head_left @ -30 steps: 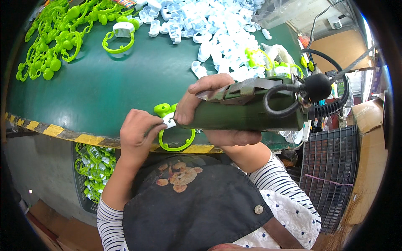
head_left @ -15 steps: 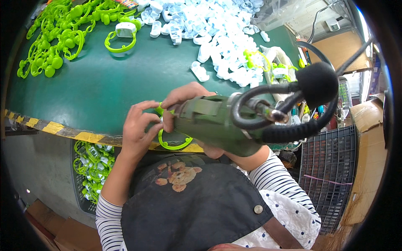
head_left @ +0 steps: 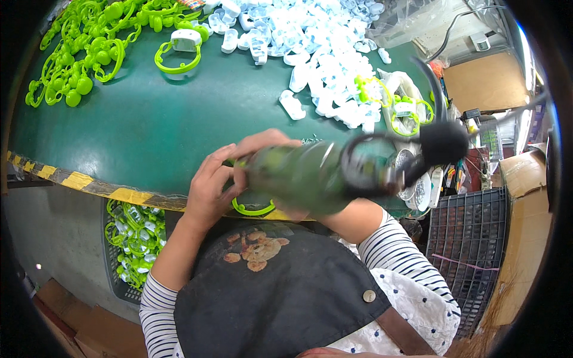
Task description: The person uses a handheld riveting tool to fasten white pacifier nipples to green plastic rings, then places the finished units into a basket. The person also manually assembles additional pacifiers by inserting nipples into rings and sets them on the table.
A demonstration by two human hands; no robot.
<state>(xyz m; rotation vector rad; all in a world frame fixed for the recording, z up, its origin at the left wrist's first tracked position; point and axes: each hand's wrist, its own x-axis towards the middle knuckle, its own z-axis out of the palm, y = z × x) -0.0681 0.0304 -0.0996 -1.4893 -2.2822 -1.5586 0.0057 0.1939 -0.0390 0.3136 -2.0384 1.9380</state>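
Brimming with green rings (head_left: 128,230), dark crate (head_left: 113,280) beneath table (head_left: 149,131).

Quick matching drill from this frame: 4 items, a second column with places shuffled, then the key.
Items:
1. green power tool
2. heap of white plastic parts
3. basket of green rings
4. pile of green rings

Places:
A. far left of the green table
B. below the table edge, left
C. in the right hand
D. far middle of the table

Pairs: 1-C, 2-D, 3-B, 4-A
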